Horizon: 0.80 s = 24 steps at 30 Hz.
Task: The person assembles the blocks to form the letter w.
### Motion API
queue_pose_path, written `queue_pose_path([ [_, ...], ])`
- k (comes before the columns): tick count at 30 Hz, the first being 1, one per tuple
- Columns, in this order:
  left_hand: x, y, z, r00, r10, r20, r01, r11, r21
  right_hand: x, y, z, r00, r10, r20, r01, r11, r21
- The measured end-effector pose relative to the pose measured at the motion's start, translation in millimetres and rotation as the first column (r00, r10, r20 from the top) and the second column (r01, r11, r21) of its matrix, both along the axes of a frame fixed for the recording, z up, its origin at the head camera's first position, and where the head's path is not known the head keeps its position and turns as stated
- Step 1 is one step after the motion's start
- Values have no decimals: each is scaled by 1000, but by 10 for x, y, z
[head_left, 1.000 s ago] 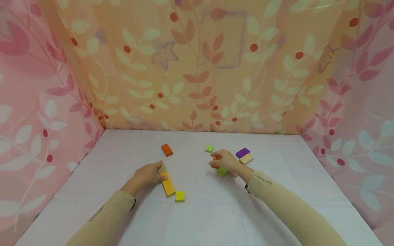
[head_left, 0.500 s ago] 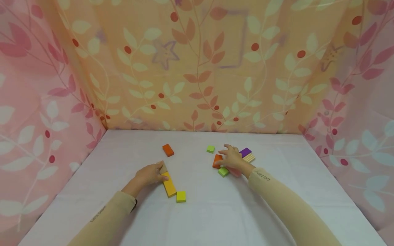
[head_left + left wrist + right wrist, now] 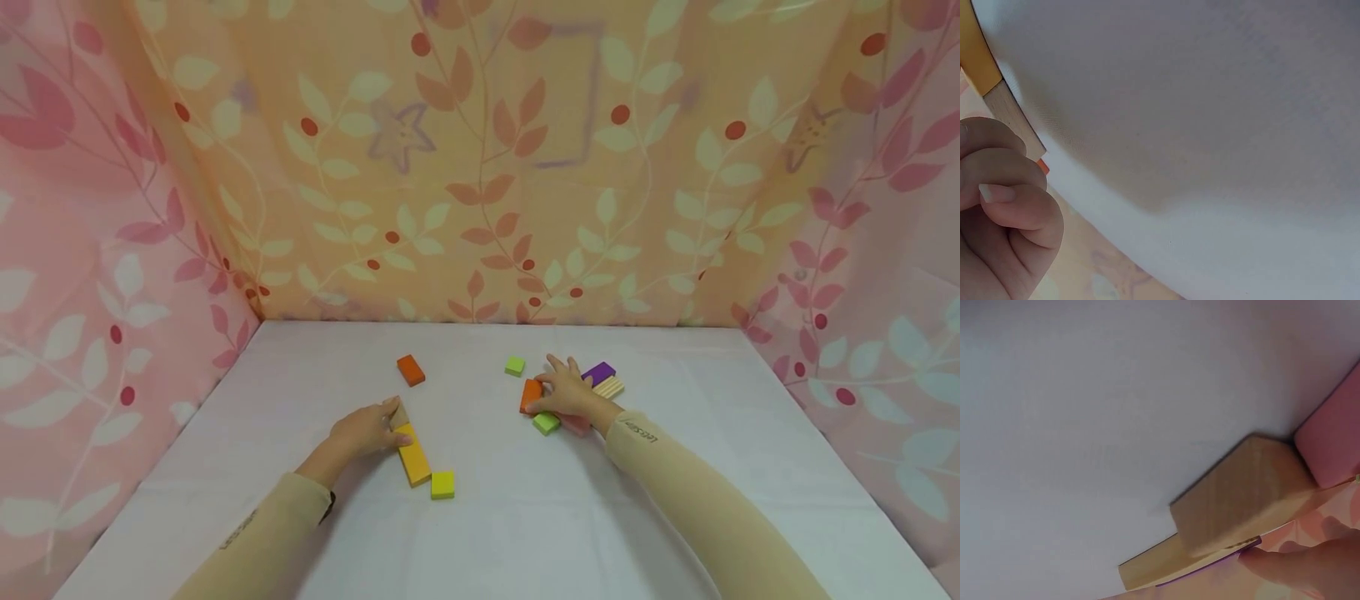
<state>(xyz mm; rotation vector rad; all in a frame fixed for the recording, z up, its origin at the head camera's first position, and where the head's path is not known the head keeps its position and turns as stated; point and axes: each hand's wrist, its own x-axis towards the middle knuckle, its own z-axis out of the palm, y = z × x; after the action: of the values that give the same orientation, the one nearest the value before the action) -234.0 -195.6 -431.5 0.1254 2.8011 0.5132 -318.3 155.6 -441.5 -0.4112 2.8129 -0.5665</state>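
Note:
My left hand (image 3: 366, 429) grips a plain wooden block (image 3: 399, 412) and an orange-yellow block (image 3: 414, 458) joined end to end, with its thumb on the yellow one. Curled fingers (image 3: 1004, 169) beside the wood show in the left wrist view. My right hand (image 3: 572, 393) spreads its fingers over a cluster of blocks, thumb touching an orange block (image 3: 530, 397). Near it are a green block (image 3: 546, 423) and a pink block (image 3: 576, 425), partly hidden under the palm. A plain wooden block (image 3: 1235, 500) beside the pink one shows in the right wrist view.
A yellow square block (image 3: 442, 485) lies by the yellow block's near end. Farther back are a red-orange block (image 3: 411, 370) and a light green block (image 3: 514, 366). A purple block (image 3: 600, 372) and a ribbed block (image 3: 610, 387) lie right of the right hand.
The right hand's thumb and fingers have come away from round the orange block and spread, shifting slightly right. The left hand keeps its place on the wooden and yellow blocks.

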Motion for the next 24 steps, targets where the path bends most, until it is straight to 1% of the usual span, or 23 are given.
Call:
queue_pose_path([
  [3, 0, 2, -10, 1000, -2, 2, 2, 1000, -6, 12, -22, 14, 1000, -5, -16, 4, 1000, -25],
  [8, 4, 10, -13, 1000, 1, -3, -1, 1000, -20, 41, -77, 35, 996, -9, -89, 3, 998, -60],
  [12, 18, 14, -17, 1000, 6, 0, -6, 1000, -19, 81, -129, 54, 989, -33, -144, 19, 995, -97],
  [14, 23, 12, -27, 1000, 4, -5, -4, 1000, -20, 113, -150, 78, 987, -54, -150, 37, 993, -116],
  [16, 27, 13, -31, 1000, 0, -15, -1, 1000, -24, 141, -162, 107, 987, -80, -137, 60, 988, -146],
  [18, 26, 15, -30, 1000, -3, -22, 2, 1000, -27, 166, -165, 135, 989, -111, -99, 90, 977, -193],
  [21, 26, 22, -15, 1000, -2, -28, 1, 1000, -28, 187, -160, 179, 989, -145, -6, 136, 946, -293],
  [23, 26, 26, -6, 1000, -1, -27, 0, 1000, -28, 195, -158, 213, 985, -161, 61, 172, 918, -358],
  [24, 26, 28, -2, 1000, 0, -27, -1, 1000, -28, 194, -155, 229, 982, -169, 80, 187, 904, -384],
])
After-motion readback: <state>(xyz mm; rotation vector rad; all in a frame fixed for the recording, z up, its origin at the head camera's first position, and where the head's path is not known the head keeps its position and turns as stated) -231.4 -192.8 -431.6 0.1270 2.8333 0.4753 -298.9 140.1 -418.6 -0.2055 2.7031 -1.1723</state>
